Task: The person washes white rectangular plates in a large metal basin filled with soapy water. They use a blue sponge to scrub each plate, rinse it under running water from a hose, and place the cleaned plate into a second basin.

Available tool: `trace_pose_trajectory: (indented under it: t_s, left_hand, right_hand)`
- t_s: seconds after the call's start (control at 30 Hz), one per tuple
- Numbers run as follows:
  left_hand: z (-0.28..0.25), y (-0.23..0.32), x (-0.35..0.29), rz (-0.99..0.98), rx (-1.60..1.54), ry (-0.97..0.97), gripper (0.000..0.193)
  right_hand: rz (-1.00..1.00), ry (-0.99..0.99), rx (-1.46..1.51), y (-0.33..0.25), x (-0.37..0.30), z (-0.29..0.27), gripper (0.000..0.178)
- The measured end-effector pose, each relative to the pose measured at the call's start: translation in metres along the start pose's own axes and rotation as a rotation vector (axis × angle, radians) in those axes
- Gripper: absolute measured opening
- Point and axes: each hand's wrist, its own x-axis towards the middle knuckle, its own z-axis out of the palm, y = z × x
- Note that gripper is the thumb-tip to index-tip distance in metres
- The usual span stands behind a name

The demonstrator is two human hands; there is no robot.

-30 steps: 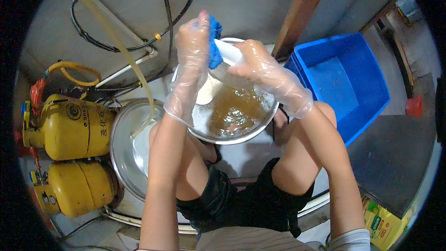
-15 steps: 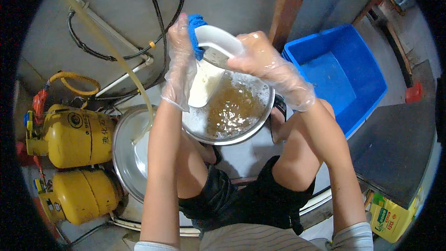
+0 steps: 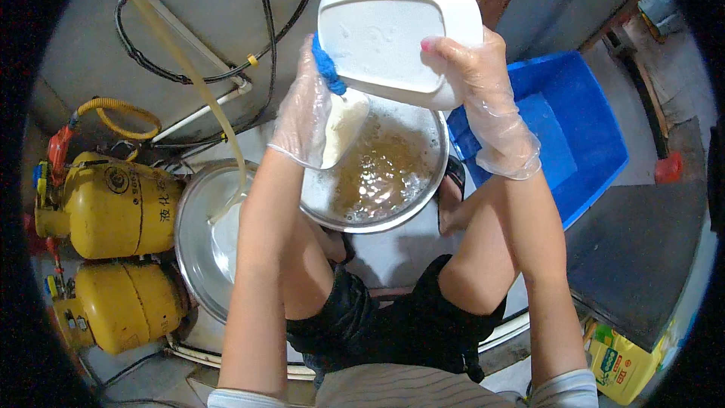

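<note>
A white rounded-rectangular dish (image 3: 389, 34) is raised over the basin, its flat underside toward me. My right hand (image 3: 483, 79), in a clear plastic glove, grips its right end, with the thumb lying on the flat face. My left hand (image 3: 300, 109), gloved too, is closed around a blue scrubbing cloth (image 3: 328, 64) pressed against the dish's left edge. A pale cream, soft-looking piece (image 3: 346, 125) hangs below the blue cloth by that hand; its kind is unclear. Beneath both hands stands a round metal basin (image 3: 377, 223) of brownish, foamy water (image 3: 377, 166).
A second metal basin (image 3: 189, 257) at left has a pale hose (image 3: 230, 143) running into it. Two yellow gas cylinders (image 3: 124, 204) (image 3: 132, 306) stand farther left. To the right is a blue plastic tub (image 3: 604, 136). A dark board (image 3: 634, 242) and a yellow-green package (image 3: 623, 359) lie at lower right.
The dish has turned from nearly edge-on to showing its broad underside. My right hand has moved up and right with it; the blue cloth has moved slightly down.
</note>
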Motion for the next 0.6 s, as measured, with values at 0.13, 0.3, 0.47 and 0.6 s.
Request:
trace_pose_trajectory:
  t_s: [0.13, 0.3, 0.47, 0.6]
  left_hand:
    - [-0.015, -0.007, 0.001, -0.029, 0.098, 0.202, 0.045]
    - [0.004, 0.013, -0.049, 0.191, 0.433, 0.268, 0.036]
    - [0.032, 0.038, -0.092, 0.490, 0.403, 0.054, 0.027]
    - [0.081, 0.027, -0.126, 0.760, 0.761, 0.009, 0.046]
  right_hand:
    - [0.088, -0.043, -0.028, -0.004, 0.002, 0.002, 0.030]
    - [0.127, -0.106, -0.089, -0.008, -0.001, -0.014, 0.039]
    - [0.144, -0.022, -0.008, 0.019, 0.005, -0.013, 0.029]
    - [0.193, 0.048, 0.087, 0.030, 0.004, -0.001, 0.030]
